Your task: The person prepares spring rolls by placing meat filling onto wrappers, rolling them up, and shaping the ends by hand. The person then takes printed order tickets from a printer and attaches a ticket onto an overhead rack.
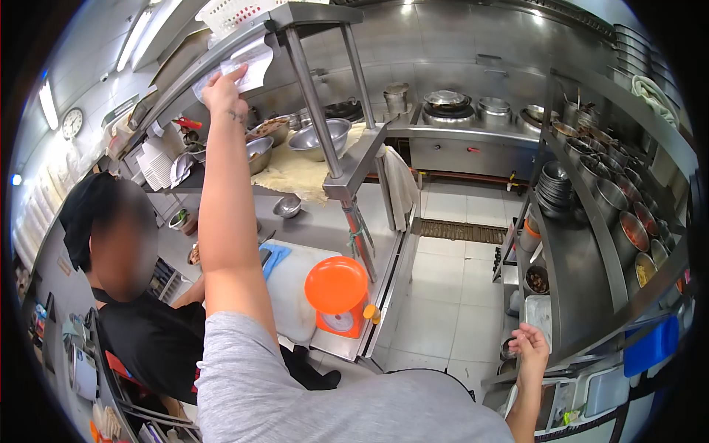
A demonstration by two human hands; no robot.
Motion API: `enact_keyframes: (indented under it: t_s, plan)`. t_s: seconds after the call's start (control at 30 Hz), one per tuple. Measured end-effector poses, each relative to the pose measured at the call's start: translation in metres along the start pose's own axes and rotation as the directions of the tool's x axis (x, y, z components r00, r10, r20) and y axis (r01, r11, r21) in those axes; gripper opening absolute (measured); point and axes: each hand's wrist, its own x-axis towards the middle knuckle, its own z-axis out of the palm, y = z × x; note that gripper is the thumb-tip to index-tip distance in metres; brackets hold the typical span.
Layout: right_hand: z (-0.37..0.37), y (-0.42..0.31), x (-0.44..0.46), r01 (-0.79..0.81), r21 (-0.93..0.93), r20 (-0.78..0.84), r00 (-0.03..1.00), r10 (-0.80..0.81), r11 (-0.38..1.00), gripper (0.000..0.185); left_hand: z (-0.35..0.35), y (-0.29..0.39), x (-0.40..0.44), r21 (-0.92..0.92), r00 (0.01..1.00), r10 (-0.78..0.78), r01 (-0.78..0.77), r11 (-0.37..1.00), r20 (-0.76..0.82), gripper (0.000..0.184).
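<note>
My left hand (224, 90) is raised high at the end of an outstretched arm, its fingers closed on a white paper slip (255, 65). The slip is up against the edge of the overhead steel shelf (207, 65). Down at the lower right, my right hand (530, 345) is held in the air with its fingers loosely bent and apart, and no object shows in it. Close to it in the view is a steel tray (538, 319) on the right-hand rack. Below my left arm, an orange kitchen scale (337, 288) stands beside a white cutting board (292, 292).
A co-worker in a black cap and shirt (144, 332) is close on my left. Steel bowls (320, 139) sit on the middle shelf. A steel post (314, 103) rises ahead. Stoves (473, 151) line the back wall; a rack with several food containers (610, 196) stands right of the tiled aisle (436, 295).
</note>
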Motion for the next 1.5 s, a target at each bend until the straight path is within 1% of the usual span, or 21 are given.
enact_keyframes:
  t_s: [0.03,0.07,0.17,0.2,0.3,0.33,0.37,0.43,0.53,0.63,0.67,0.77,0.8,0.9,1.0,1.1,1.3,1.4,1.5]
  plan:
    - [-0.001,0.000,-0.001,0.001,0.004,-0.002,1.000,-0.001,1.000,0.023,0.004,0.002,-0.011,0.048,0.994,0.093,-0.090,0.995,-0.056,0.051]
    - [-0.002,0.001,-0.001,0.004,0.009,-0.003,1.000,-0.004,1.000,0.023,-0.006,-0.014,0.007,0.046,0.983,0.180,-0.180,0.983,-0.016,0.047]
    - [-0.006,0.004,-0.004,0.002,0.021,-0.002,1.000,-0.002,1.000,0.023,-0.028,-0.022,0.028,0.190,0.980,-0.002,-0.036,0.981,0.198,0.041]
    - [-0.008,0.005,-0.005,0.000,0.023,0.000,1.000,0.000,1.000,0.023,-0.028,-0.020,0.025,0.223,0.982,-0.004,-0.039,0.974,0.188,0.039]
    - [-0.012,0.004,-0.007,0.001,0.035,-0.018,1.000,0.000,0.999,0.023,-0.027,-0.009,0.037,0.185,0.986,-0.028,-0.002,0.983,0.162,0.042]
    - [-0.013,0.004,-0.007,0.005,0.027,-0.028,1.000,-0.004,1.000,0.023,-0.018,0.000,0.023,0.129,0.985,0.001,-0.023,0.991,0.170,0.038]
    - [-0.013,0.004,-0.006,0.009,0.018,-0.039,0.999,-0.008,1.000,0.023,-0.010,0.009,0.010,0.158,0.984,0.010,-0.039,0.987,0.177,0.038]
    - [-0.014,0.004,-0.007,0.014,0.006,-0.054,0.998,-0.014,1.000,0.023,-0.006,0.008,0.018,0.126,0.971,0.040,-0.072,0.989,0.238,0.041]
    - [-0.013,0.003,-0.009,0.014,0.009,-0.059,0.998,-0.013,1.000,0.023,-0.007,0.003,0.021,0.232,0.955,0.124,-0.190,0.954,0.269,0.046]
    - [-0.015,0.005,-0.014,0.006,0.023,-0.057,0.998,-0.005,1.000,0.023,-0.010,-0.001,-0.004,0.425,0.894,0.353,-0.442,0.790,0.275,0.055]
    - [-0.016,0.007,-0.014,0.003,0.018,-0.059,0.998,-0.002,1.000,0.023,-0.015,-0.010,0.003,0.507,0.830,0.490,-0.553,0.661,0.267,0.065]
    - [-0.015,0.006,-0.016,-0.007,0.011,-0.061,0.998,0.008,1.000,0.023,-0.022,-0.011,0.004,0.637,0.820,0.483,-0.554,0.536,0.306,0.067]
    - [-0.014,0.005,-0.016,-0.011,0.012,-0.060,0.998,0.012,1.000,0.023,-0.024,-0.012,0.001,0.699,0.769,0.532,-0.596,0.394,0.355,0.065]
    - [-0.011,0.006,-0.014,0.004,0.028,-0.046,0.999,-0.003,1.000,0.023,-0.029,-0.022,0.008,0.580,0.671,0.647,-0.705,0.408,0.361,0.048]
    - [-0.005,0.006,-0.015,0.008,0.015,-0.052,0.999,-0.007,1.000,0.023,-0.054,-0.044,0.054,0.464,0.668,0.681,-0.726,0.508,0.299,0.034]
    - [-0.006,0.009,-0.017,0.004,0.012,-0.051,0.999,-0.003,1.000,0.023,-0.078,-0.047,0.068,0.599,0.620,0.678,-0.733,0.322,0.394,0.033]
    - [-0.006,0.011,-0.020,-0.016,0.020,-0.072,0.997,0.017,1.000,0.023,-0.101,-0.044,0.066,0.808,0.697,0.607,-0.571,0.146,0.382,0.034]
    - [-0.002,0.008,-0.019,-0.020,0.009,-0.073,0.997,0.021,1.000,0.024,-0.101,-0.052,0.075,0.855,0.668,0.663,-0.513,0.081,0.338,0.036]
    - [0.001,0.009,-0.018,-0.012,0.005,-0.069,0.998,0.013,1.000,0.024,-0.102,-0.047,0.127,0.836,0.656,0.657,-0.544,0.072,0.370,0.040]
